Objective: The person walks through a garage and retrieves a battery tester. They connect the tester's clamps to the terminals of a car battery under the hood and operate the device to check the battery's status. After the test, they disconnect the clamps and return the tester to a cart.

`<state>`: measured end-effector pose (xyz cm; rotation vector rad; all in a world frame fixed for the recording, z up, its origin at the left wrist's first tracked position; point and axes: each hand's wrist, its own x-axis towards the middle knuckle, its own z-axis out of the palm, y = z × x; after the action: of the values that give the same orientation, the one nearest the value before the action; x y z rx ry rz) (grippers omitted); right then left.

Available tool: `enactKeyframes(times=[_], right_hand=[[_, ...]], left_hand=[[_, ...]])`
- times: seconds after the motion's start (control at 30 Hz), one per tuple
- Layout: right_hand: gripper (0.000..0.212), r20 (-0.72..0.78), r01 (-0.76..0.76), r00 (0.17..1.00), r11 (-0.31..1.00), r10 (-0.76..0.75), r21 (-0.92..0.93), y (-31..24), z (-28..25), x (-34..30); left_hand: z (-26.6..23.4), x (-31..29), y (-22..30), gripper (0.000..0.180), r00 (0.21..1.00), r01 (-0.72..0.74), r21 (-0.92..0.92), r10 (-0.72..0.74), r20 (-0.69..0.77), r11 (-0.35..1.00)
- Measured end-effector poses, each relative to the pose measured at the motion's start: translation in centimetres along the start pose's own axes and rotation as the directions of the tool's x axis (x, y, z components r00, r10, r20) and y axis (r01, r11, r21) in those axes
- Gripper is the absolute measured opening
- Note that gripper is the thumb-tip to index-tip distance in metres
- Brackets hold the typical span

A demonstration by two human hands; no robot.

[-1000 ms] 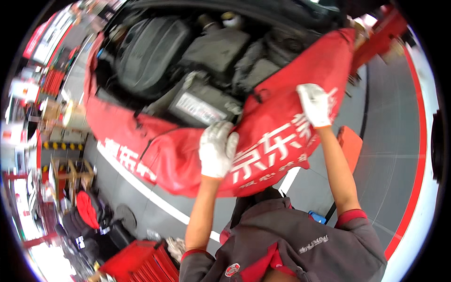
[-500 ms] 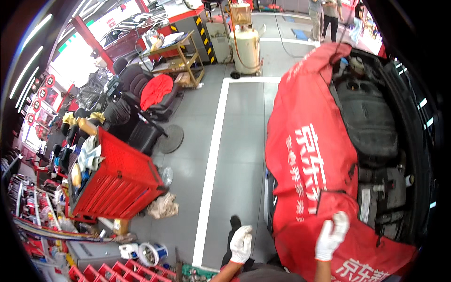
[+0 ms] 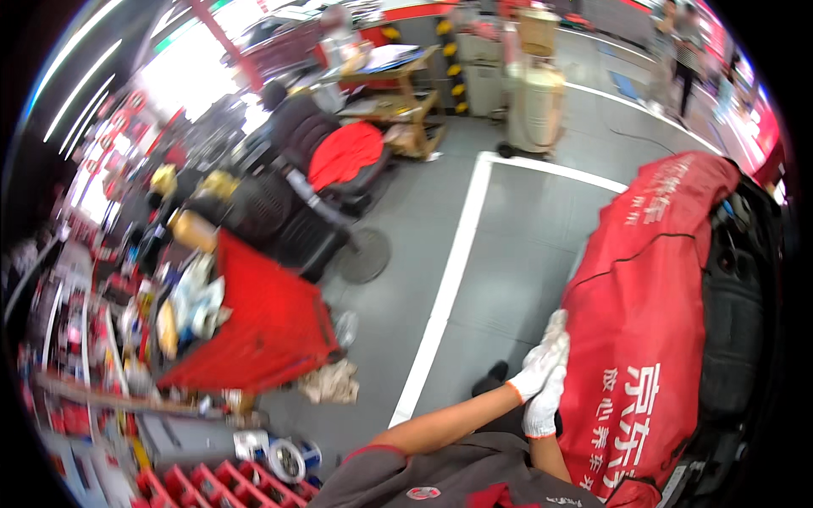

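Both my hands wear white knit gloves with orange cuffs and are brought together beside the left edge of a red fender cover (image 3: pixel 635 322). My left hand (image 3: pixel 533 372) lies against my right, its fingers stretched out. My right hand (image 3: pixel 546 406) is just under it, palm turned toward the left one, fingers also straight. I see nothing held between them. Whether the fingertips touch the cover cannot be told. The cover is draped over the front of a car, next to its uncovered engine bay (image 3: pixel 732 330).
On the left stand a red tool cabinet (image 3: pixel 262 322) with rags on top, a black seat (image 3: pixel 305 144) with a red cloth, and a round stand base (image 3: pixel 364 256). A cream tank (image 3: pixel 535 106) is farther back. A crumpled rag (image 3: pixel 330 383) lies on the floor. People (image 3: pixel 686 51) stand far right.
My hands were apart, the right one over the cover; now they meet at its left edge. The view has swung left, so the car and cabinet sit farther right.
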<state>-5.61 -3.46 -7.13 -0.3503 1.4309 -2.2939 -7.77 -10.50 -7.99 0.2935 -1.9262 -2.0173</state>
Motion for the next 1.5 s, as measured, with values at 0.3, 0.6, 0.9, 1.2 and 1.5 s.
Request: enactKeyframes(times=[0.3,0.6,0.9,1.2,1.5], right_hand=[[0.057,-0.163,-0.332,0.930,0.943,0.329,0.009,-3.2,1.8,32.6],[0.056,-0.107,-0.117,0.990,0.948,0.089,-0.297,-3.5,3.2,57.8],[0.067,-0.275,0.034,0.951,0.931,-0.141,-0.363,-11.5,-4.2,72.2],[0.047,-0.432,-0.277,0.897,0.878,0.091,-0.390,-17.1,-21.7,91.0],[0.043,0.116,0.068,0.974,0.239,0.194,-0.969,-24.4,-28.8,119.7]], left_hand=[[-6.4,22.0,-2.8,0.068,0.890,0.456,-0.139,-0.446,0.096,0.879],[-8.6,50.1,-3.2,0.056,0.935,0.337,-0.538,-0.343,0.092,0.773],[2.4,78.7,-1.3,0.057,0.859,0.380,-0.272,-0.228,0.458,0.884],[13.7,98.8,-8.9,0.040,0.533,0.642,0.036,-0.480,0.697,0.766],[9.0,119.6,-15.7,0.028,0.786,0.573,0.128,-0.587,0.195,0.810]])
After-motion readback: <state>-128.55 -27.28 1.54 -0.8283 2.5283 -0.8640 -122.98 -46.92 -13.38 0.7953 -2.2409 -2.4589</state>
